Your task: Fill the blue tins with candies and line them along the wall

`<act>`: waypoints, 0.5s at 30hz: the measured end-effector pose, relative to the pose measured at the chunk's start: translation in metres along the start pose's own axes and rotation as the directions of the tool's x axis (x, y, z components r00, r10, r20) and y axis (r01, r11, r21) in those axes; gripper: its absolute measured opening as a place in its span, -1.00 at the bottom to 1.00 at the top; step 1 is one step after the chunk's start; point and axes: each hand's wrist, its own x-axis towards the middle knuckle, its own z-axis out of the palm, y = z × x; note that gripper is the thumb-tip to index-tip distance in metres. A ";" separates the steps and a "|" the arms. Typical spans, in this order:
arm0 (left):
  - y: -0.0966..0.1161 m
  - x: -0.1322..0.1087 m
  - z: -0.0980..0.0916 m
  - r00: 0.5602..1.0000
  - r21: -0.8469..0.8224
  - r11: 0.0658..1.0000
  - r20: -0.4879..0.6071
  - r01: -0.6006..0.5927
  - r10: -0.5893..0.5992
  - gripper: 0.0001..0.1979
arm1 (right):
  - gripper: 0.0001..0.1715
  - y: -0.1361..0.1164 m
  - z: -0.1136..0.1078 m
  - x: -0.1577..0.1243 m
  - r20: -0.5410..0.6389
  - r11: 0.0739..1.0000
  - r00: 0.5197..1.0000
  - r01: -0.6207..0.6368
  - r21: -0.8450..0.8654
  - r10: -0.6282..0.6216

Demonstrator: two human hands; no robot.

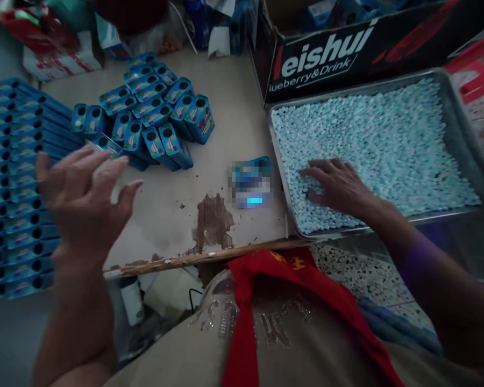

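Note:
My left hand (86, 199) is raised over the left part of the table, fingers apart, with nothing seen in it. It is nearest to a loose cluster of small blue boxes (151, 107), each with a dark round spot on its top. My right hand (336, 185) reaches into a metal tray (460, 129) of small pale blue and white pieces (371, 134), its fingertips touching them. The fingers are spread and slightly bent. Between the hands lies one more blue box (252, 183), partly blurred out.
Neat rows of blue boxes (18, 199) line the left side. Behind the tray stands a black printed carton (326, 59) with blue items inside. A red and white box (60, 59) sits at the back left. The worn wooden table edge (173, 262) runs in front of me.

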 end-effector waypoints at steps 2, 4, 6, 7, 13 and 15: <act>0.003 -0.013 0.031 0.994 0.089 0.990 0.039 -0.110 0.107 -0.39 | -0.62 0.002 0.003 0.007 0.014 1.000 1.000 0.012 -0.022 -0.012; 0.010 -0.026 0.061 0.995 0.029 0.995 0.021 -0.097 0.096 -0.44 | -0.74 0.005 0.005 0.013 0.047 0.999 0.998 0.042 -0.013 -0.042; 0.023 -0.037 0.087 1.000 -0.072 0.997 0.007 -0.015 0.016 -0.50 | -0.82 0.012 0.006 0.017 0.044 0.999 0.998 0.032 0.041 -0.034; 0.030 -0.041 0.098 0.999 -0.121 0.992 0.021 0.040 -0.038 -0.50 | -0.85 0.016 0.006 0.017 0.022 0.996 1.000 0.003 0.085 -0.004; 0.072 -0.049 0.149 0.950 -0.349 0.884 0.142 0.310 -0.277 -0.24 | -0.89 0.041 0.003 0.002 -0.157 0.908 0.965 -0.134 0.396 0.211; 0.080 -0.047 0.163 0.939 -0.384 0.858 0.178 0.341 -0.293 -0.17 | -0.90 0.045 0.004 -0.004 -0.183 0.895 0.961 -0.110 0.433 0.207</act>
